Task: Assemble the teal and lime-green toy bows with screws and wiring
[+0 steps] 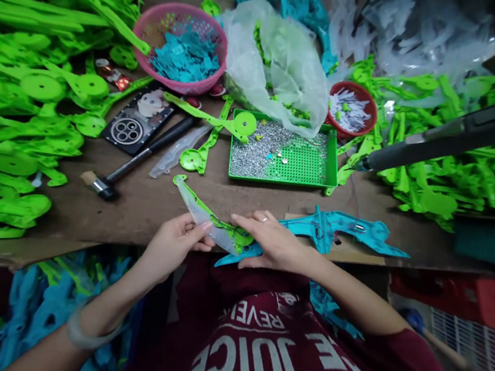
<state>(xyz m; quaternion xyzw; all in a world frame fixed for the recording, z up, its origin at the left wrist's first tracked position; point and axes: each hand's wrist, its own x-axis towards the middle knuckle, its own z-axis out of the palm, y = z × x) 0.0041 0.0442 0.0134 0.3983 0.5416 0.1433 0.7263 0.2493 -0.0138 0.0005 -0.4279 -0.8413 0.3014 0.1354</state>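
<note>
My left hand [184, 236] pinches a translucent whitish plastic blade [199, 209], thumb on top. That piece lies along a curved green plastic part [205, 207], whose upper tip points away from me. My right hand [274, 239], with a ring on one finger, is closed over the lower end of the green part, which it partly hides. Beneath this hand, a long blue plastic part [352, 230] shaped like a bow or crossbow frame lies along the table's front edge. Beyond my hands are loose green arms with round discs [244, 124].
A green tray [304, 169] holds many small screws. Behind it stand a pink basket [218, 56] of blue pieces, a plastic bag [277, 55] and a red bowl [372, 116]. A hammer [136, 157] lies left. A dark screwdriver-like tool [440, 140] juts in from the right. Green parts [4, 155] pile up.
</note>
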